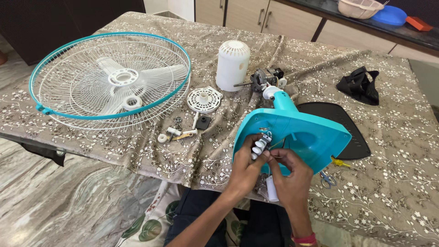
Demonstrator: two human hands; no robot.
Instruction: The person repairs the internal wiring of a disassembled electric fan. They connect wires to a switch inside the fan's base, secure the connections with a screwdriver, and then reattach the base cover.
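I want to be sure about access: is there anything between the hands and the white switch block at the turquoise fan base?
Nothing visible does. The left hand already grips the white switch block at the turquoise fan base, and the right hand touches it from the side beside thin wires.

A teal-rimmed fan guard (109, 77) with white blades lies at ten o'clock on the cloth-covered surface (393, 201); a white motor cover (232, 64) stands at twelve, a black pouch (360, 85) at two.

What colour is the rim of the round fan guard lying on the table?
Teal blue around white wire mesh, on the fan guard; the head view shows it best.
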